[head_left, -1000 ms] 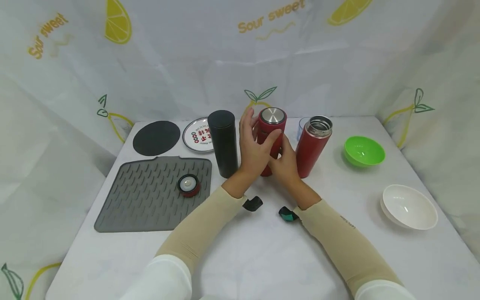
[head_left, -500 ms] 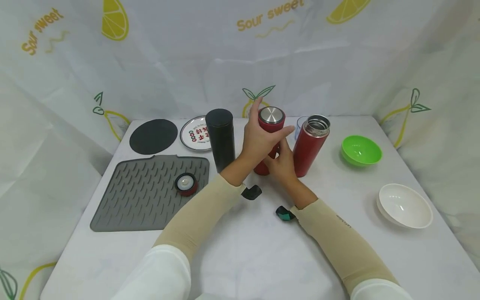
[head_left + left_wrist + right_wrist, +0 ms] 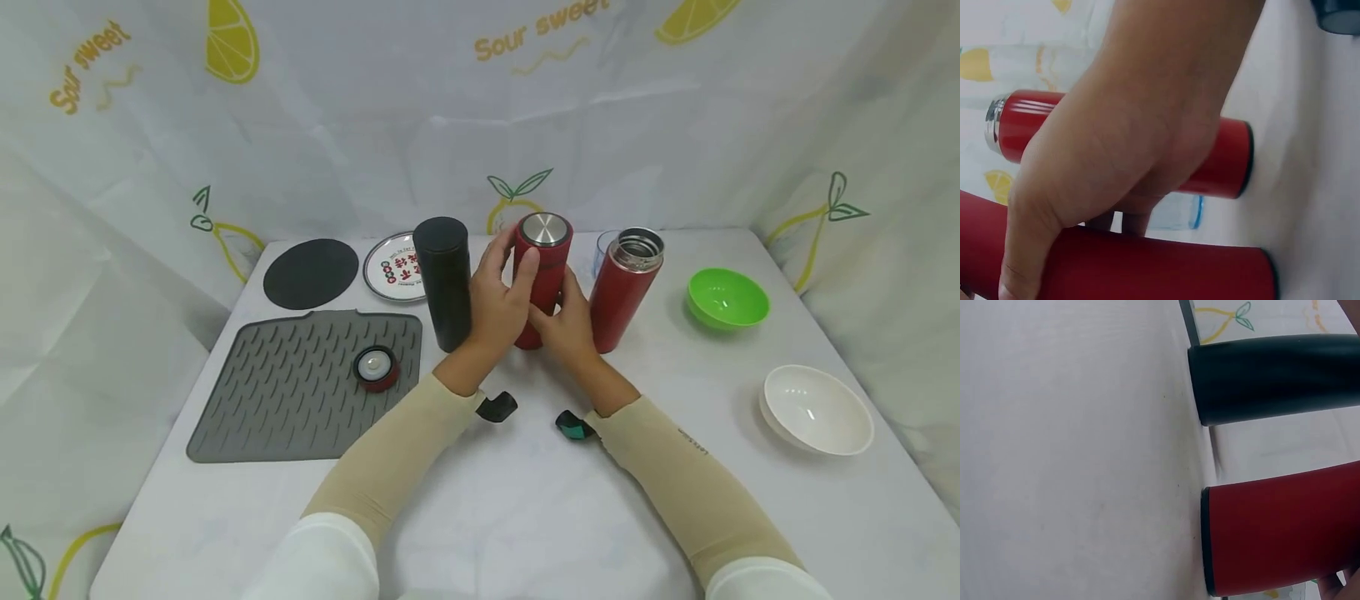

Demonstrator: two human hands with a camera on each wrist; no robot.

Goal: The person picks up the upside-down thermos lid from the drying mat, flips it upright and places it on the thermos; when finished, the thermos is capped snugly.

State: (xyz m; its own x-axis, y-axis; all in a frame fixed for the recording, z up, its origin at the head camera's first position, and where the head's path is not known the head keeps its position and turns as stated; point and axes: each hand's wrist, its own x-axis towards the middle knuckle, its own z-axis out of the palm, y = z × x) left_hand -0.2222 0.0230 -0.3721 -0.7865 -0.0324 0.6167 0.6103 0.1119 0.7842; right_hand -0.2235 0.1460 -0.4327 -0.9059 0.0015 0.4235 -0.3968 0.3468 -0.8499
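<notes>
A red thermos (image 3: 552, 279) with a shiny steel top stands upright at the middle back of the table. My left hand (image 3: 493, 310) lies along its upper left side, thumb up the front near the lid's seam and fingers around the lid. Lower on the body, my right hand (image 3: 567, 329) grips it from the right. In the left wrist view, the right hand (image 3: 1104, 144) reaches across with its thumb on the red thermos (image 3: 1166, 269). The right wrist view has the base of that red thermos (image 3: 1279, 531) at the tabletop, with a few fingertips (image 3: 1350, 589) at the corner.
A black thermos (image 3: 444, 287) stands close left; a lidless red thermos (image 3: 627, 292) stands right, before a clear glass (image 3: 605, 246). A grey mat (image 3: 285, 400) holds an upturned lid (image 3: 377, 367). Black disc (image 3: 311, 273), printed plate (image 3: 390, 287), green bowl (image 3: 727, 298) and white bowl (image 3: 816, 411) lie around.
My left hand let its fingers and thumb spread from the lid, turned, and came back against its left side. The right hand has kept its grip lower down.
</notes>
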